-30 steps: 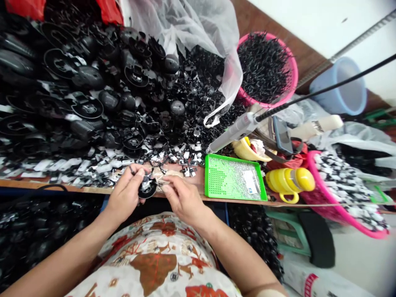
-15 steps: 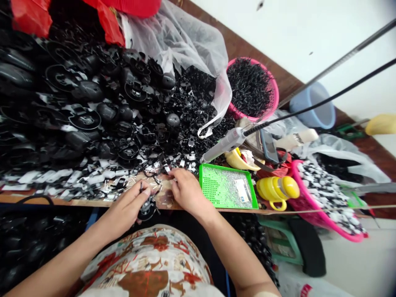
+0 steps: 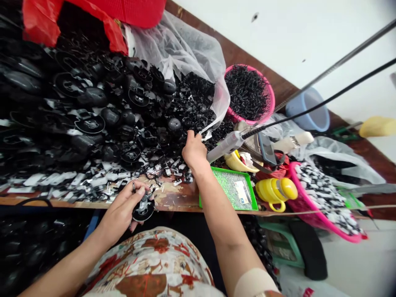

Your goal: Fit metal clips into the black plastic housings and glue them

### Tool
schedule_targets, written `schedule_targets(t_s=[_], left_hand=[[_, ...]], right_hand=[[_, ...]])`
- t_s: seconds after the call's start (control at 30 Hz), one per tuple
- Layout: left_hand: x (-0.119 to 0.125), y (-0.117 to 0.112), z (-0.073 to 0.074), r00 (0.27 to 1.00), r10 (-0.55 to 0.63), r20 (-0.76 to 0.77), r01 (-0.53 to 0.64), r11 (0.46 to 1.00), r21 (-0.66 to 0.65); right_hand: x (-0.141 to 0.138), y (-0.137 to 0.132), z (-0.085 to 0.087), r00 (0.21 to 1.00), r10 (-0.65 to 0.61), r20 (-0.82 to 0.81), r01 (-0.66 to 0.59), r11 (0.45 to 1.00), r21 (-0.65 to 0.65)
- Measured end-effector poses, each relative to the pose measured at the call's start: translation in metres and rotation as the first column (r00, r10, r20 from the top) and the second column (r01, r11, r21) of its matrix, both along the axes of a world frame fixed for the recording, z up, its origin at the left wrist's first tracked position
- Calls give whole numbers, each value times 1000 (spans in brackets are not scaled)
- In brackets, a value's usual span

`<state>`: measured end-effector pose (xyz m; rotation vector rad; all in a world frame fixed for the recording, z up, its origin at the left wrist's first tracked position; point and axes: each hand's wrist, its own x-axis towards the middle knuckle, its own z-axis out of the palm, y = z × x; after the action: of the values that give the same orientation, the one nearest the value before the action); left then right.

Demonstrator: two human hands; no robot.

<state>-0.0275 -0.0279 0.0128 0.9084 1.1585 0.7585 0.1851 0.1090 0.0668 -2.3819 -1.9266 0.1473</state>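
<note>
My left hand [image 3: 122, 210] grips a round black plastic part [image 3: 142, 208] at the front edge of the wooden table [image 3: 176, 198]. My right hand [image 3: 193, 149] is stretched out over the table, its fingers dipped into the heap of small black plastic pieces [image 3: 193, 109] by the mouth of a clear plastic bag [image 3: 182, 49]. The fingertips are hidden among the pieces, so what they hold does not show. Small metal clips [image 3: 167, 167] lie scattered between the two hands.
Large black round parts [image 3: 83, 111] pile up on the left. A green tray [image 3: 236, 187], yellow mug [image 3: 276, 190], grey power screwdriver [image 3: 229, 142] with cable, pink basin of black pieces [image 3: 250, 93], pink basket [image 3: 321, 198] and blue bucket [image 3: 307, 111] stand right.
My right hand left the round part and the table's front edge and reached far up into the black pieces. My left hand kept the round part and drew it slightly nearer.
</note>
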Motion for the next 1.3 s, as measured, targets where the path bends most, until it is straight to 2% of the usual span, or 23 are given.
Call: schedule_targets(t_s=[0.13, 0.3, 0.5, 0.57, 0.7, 0.9, 1.13, 1.2, 1.3], left_hand=[[-12, 1, -4, 998, 62, 9, -62, 998, -4], [-17, 6, -4, 996, 87, 20, -86, 996, -24], [-13, 8, 2, 999, 45, 21, -44, 999, -19], [-12, 8, 3, 999, 41, 21, -40, 999, -18], [-12, 7, 4, 998, 49, 26, -48, 999, -22], [-12, 5, 8, 998, 59, 12, -59, 998, -36], [-11, 4, 4, 999, 42, -6, -42, 998, -40], [-11, 4, 3, 999, 32, -9, -32, 999, -39], [-14, 4, 2, 998, 56, -12, -56, 998, -25]], right_hand=[[4, -20, -6, 999, 32, -3, -31, 991, 130], [12, -42, -14, 987, 130, -91, -112, 976, 185], [16, -39, -26, 982, 128, -140, -122, 991, 51], [18, -37, -30, 972, 119, -203, -103, 991, 86], [21, -38, -34, 917, 208, -340, -145, 969, 200], [20, -50, -32, 949, 184, -254, -133, 970, 206], [25, -54, -41, 975, 80, -209, -53, 990, 132], [26, -58, -39, 968, 105, -227, -65, 983, 173], [24, -77, -30, 939, 210, -274, -116, 940, 322]])
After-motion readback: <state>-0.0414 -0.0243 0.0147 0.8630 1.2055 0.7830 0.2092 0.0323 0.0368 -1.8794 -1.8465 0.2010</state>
